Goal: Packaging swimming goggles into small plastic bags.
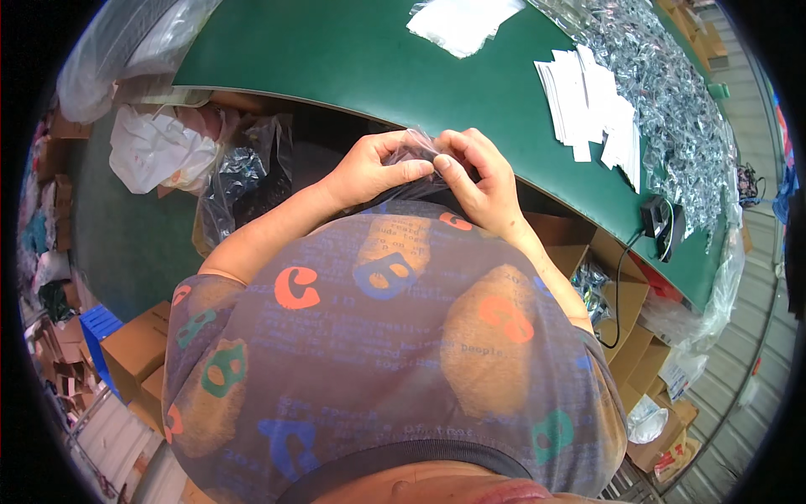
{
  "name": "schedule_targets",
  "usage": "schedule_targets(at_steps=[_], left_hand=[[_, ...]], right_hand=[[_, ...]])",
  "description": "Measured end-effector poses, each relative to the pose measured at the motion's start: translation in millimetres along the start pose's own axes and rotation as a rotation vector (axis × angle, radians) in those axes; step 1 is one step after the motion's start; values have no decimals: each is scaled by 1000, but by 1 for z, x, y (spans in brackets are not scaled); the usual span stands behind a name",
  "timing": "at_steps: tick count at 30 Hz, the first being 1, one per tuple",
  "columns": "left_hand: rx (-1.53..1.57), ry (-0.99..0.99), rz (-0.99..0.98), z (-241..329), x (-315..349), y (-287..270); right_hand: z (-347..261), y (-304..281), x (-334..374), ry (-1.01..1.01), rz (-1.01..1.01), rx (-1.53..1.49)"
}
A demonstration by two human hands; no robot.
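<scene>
Close to the front edge of the green table (pixel 336 50), both my hands pinch a thin clear plastic bag (pixel 416 144). My left hand (pixel 374 172) is closed on its left side, with thumb and fingers pressed together. On the other side my right hand (pixel 478 172) grips the plastic between thumb and fingers. The thumbs almost meet in the middle. The lower part of the bag hangs between my hands and my shirt, partly hidden; I cannot make out whether anything is in it.
Small clear packets (pixel 663 109) are heaped along the table's right side, beside fanned white paper slips (pixel 588 105). White sheets (pixel 462 21) lie at the far edge. A black adapter (pixel 653 217) with a cable sits at right. Left stand a white bag (pixel 155 147) and cardboard boxes (pixel 138 349).
</scene>
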State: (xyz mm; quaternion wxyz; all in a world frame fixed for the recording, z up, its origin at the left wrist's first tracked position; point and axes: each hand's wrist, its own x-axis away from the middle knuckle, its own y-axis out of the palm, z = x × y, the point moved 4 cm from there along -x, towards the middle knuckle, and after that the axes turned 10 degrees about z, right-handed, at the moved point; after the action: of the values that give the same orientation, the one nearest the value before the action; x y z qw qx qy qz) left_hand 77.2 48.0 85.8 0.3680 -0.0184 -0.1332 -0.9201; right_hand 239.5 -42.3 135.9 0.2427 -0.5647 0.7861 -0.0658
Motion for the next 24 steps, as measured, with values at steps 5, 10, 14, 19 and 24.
schedule_targets(at_steps=[5, 10, 14, 19, 24], left_hand=[[6, -1, -8, 2, 2, 0], [-12, 15, -29, 3, 2, 1], [-65, 8, -15, 1, 0, 0], [-54, 17, -24, 2, -3, -1], [-80, 13, 6, 6, -3, 3]], right_hand=[[-5, 1, -5, -1, -24, -35], [-2, 3, -7, 82, -47, -67], [6, 8, -4, 61, -15, -71], [6, 7, -6, 20, 10, -65], [-5, 2, -16, 49, -49, -10]])
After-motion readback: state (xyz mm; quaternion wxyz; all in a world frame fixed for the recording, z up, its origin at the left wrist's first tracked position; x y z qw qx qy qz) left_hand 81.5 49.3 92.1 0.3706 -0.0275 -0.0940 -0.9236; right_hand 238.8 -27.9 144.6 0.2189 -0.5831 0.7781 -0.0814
